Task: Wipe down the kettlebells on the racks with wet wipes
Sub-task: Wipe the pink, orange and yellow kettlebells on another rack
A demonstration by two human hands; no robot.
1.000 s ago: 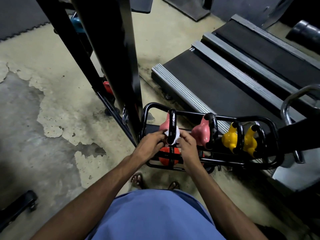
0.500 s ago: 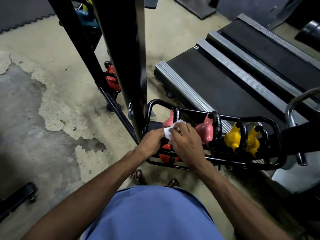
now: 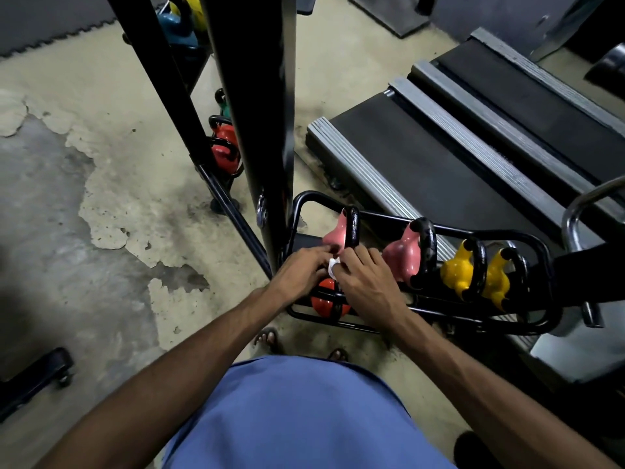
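Now | wipe (image 3: pixel 333 267) between left hand (image 3: pixel 301 269), right hand (image 3: pixel 366 279) | seemingly on pink kettlebell (image 3: pixel 334 233)

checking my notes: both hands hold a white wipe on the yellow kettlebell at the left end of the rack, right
Not yellow. The head view shows the left hand and right hand holding the white wipe on the pink kettlebell at the left end of the rack; the yellow kettlebells sit farther right.

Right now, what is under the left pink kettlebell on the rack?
A red kettlebell on the lower tier of the rack. The left hand and the right hand, which pinches the wipe, cover its upper part.
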